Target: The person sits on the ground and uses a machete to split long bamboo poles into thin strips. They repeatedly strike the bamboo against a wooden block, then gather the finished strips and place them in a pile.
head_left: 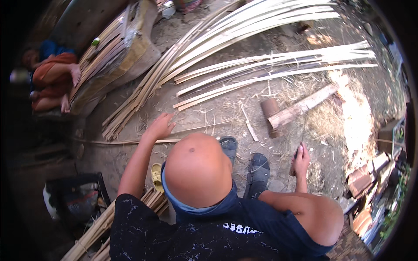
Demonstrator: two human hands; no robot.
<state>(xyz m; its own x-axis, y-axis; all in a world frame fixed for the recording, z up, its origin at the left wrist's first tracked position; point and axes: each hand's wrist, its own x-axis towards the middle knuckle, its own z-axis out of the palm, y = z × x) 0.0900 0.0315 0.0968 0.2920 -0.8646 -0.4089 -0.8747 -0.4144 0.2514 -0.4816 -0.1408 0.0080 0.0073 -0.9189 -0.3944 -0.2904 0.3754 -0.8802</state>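
My left hand (161, 127) is stretched out over the ground beyond my bent left knee, its fingers apart and nothing visible in them. Closest to it lie the near ends of a small group of pale split strips (226, 94), which look like bamboo. A thin strip (170, 140) rests on the ground just below that hand. My right hand (301, 161), past my right knee, is closed around the brown handle of a knife (302, 138). The thin blade points away from me and is hard to make out against the ground.
A larger bundle of long strips (204, 32) stretches across the far side. A log (305, 104) leans on a short brown block (270, 114), with shavings around. Another person (56, 78) lies at far left. More strips (93, 230) and a yellow clog (157, 177) are near my left side.
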